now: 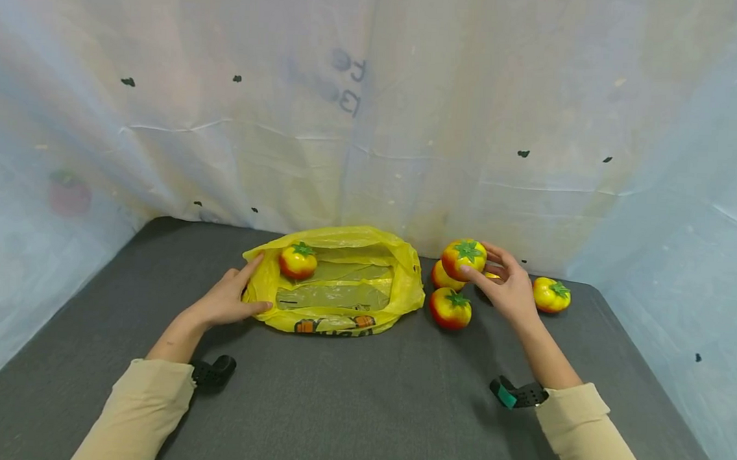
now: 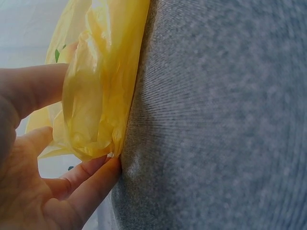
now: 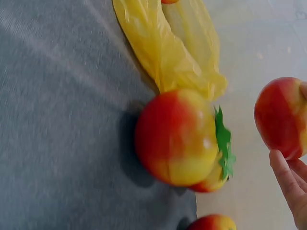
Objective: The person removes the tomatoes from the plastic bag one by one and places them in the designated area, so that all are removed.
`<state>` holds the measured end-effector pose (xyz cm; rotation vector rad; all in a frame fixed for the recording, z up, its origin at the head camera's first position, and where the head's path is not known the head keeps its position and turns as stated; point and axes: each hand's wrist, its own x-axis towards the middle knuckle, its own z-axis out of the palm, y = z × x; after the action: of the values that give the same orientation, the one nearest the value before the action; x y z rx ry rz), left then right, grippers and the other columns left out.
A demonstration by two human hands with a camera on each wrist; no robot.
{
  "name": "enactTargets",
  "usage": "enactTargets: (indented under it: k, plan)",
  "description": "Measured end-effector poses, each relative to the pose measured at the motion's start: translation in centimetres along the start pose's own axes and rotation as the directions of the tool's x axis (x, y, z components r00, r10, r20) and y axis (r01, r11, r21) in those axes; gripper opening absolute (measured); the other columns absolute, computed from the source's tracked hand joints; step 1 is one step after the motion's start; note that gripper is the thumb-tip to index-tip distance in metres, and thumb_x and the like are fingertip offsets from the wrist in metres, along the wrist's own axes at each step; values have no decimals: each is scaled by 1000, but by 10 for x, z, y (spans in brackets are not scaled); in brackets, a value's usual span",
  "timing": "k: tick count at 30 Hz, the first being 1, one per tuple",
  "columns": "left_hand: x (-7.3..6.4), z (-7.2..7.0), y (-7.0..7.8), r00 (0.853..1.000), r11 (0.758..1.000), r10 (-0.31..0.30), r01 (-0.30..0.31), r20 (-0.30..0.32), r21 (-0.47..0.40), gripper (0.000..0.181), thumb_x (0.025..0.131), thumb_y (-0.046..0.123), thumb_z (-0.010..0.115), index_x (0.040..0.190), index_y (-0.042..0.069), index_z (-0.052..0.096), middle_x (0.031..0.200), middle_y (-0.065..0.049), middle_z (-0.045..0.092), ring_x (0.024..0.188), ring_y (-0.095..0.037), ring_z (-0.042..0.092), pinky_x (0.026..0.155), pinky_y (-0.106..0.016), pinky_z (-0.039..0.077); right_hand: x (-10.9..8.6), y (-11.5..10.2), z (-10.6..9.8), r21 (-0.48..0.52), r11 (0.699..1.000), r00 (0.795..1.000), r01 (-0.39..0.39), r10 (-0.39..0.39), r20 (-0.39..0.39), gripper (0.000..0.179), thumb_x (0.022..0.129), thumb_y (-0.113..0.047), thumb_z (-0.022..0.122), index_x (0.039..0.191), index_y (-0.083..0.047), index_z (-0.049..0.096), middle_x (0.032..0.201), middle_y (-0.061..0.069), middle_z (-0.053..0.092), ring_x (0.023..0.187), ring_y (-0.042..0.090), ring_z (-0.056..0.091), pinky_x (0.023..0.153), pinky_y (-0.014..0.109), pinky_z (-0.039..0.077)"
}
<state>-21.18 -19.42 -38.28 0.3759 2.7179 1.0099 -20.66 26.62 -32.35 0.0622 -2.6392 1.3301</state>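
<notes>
On the left side of the dark grey table [image 1: 336, 407], the left hand [image 1: 226, 299] touches the end of a thin yellow plastic bag [image 1: 368, 238] with dark print on its front. Its thumb and fingers are spread wide; whether they pinch the plastic, I cannot tell. The bag's mouth gapes upward, and inside, near this hand, sits a round red-and-yellow fruit with green leaves [image 1: 298, 262]. Just right of the bag, a front fruit [image 1: 450, 310] stands on the table, with a rear fruit [image 1: 442, 277] behind it. Over the rear fruit, partly covering it, is the lifted fruit [image 1: 460, 260], which the right hand [image 1: 510, 291] grips between thumb and fingers, opened only as wide as the fruit requires. Behind this hand, a mostly hidden fruit [image 1: 493, 276] shows; beyond it, a yellower, ribbed fruit [image 1: 547, 297] rests near the table's right corner.
</notes>
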Motion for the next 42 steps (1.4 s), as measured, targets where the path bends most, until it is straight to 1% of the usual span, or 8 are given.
enactTargets:
  k: [3, 6, 9, 11, 18, 28, 36, 42]
  plan:
    - [0, 0, 0, 1000, 1000, 2, -2, -2, 0, 95, 89, 33, 66, 155, 7, 3, 118, -31, 37, 90, -32, 45, 74, -41, 39, -1, 5, -5, -12, 1000, 1000, 4, -4, -4, 69, 89, -40, 67, 146, -11, 40, 143, 17, 44, 123, 36, 51, 78, 14, 47]
    - [-1, -1, 0, 1000, 1000, 4, -4, -4, 2, 95, 89, 32, 66, 155, 7, 3, 117, -31, 37, 89, -31, 45, 73, -40, 39, -2, 9, -9, -33, 999, 1000, -5, 4, -7, 70, 89, -41, 66, 146, -11, 39, 143, 18, 43, 124, 37, 50, 87, 31, 51]
    - [-1, -1, 1, 1000, 1000, 6, -6, -6, 1, 94, 89, 32, 66, 155, 7, 3, 117, -32, 37, 89, -31, 45, 73, -40, 39, -6, 12, -14, -36, 999, 1000, -27, 27, -5, 72, 89, -43, 66, 147, -12, 37, 144, 20, 42, 126, 39, 48, 95, 50, 45]
    - [-1, -1, 1, 1000, 1000, 8, -8, -7, 0, 94, 89, 31, 66, 155, 6, 3, 117, -31, 37, 89, -31, 45, 73, -40, 39, -8, 14, -17, -30, 999, 999, -45, 45, 3, 74, 89, -43, 66, 149, -13, 35, 146, 20, 40, 127, 39, 46, 96, 54, 43]
    - [0, 0, 1, 1000, 1000, 10, -10, -5, 8, 93, 89, 31, 66, 155, 6, 4, 118, -32, 37, 90, -32, 46, 75, -42, 40, -17, 27, -28, -93, 993, 997, -68, 72, 35, 74, 90, -44, 64, 149, -12, 33, 147, 23, 38, 126, 40, 46, 94, 54, 44]
    - [0, 2, 0, 1000, 1000, 5, -4, -9, 9, 94, 89, 32, 66, 155, 7, 4, 117, -31, 38, 88, -31, 46, 73, -41, 39, -31, 45, -38, -178, 980, 996, -87, 91, 15, 74, 90, -46, 63, 147, -8, 37, 141, 25, 44, 123, 44, 48, 92, 54, 46]
    - [0, 3, 0, 1000, 1000, 4, -4, -12, 6, 94, 89, 32, 66, 155, 7, 4, 119, -32, 37, 92, -33, 47, 77, -44, 41, -38, 57, -42, -204, 975, 994, -91, 103, 48, 74, 91, -44, 62, 147, -4, 35, 141, 26, 44, 121, 41, 51, 90, 52, 47]
    - [0, 2, 0, 1000, 1000, 4, -4, -21, 3, 94, 89, 32, 66, 155, 7, 4, 117, -31, 37, 91, -33, 46, 77, -44, 40, -42, 61, -45, -230, 967, 985, -106, 133, 107, 74, 92, -44, 61, 147, -2, 34, 143, 28, 40, 122, 44, 49, 92, 54, 46]
